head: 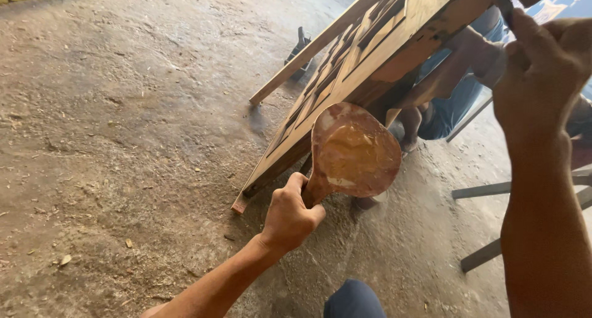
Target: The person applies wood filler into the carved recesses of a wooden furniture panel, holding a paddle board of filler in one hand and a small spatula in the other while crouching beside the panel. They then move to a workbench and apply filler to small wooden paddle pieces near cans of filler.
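Over dusty concrete floor (123,139), hands grip a round smeared paddle (354,151) and thin tool (502,2).

Left hand (288,216) gripping round smeared paddle (353,151) beside tilted wooden panel (370,53); right hand (539,71) raised.

Reddish-brown paddle board (354,151) smeared tan — golden-brown slatted wooden panel (370,40) — grey-brown dusty floor (123,139)

Woodworking workshop — sawdust-strewn floor (123,139), carved wooden panel (370,53).
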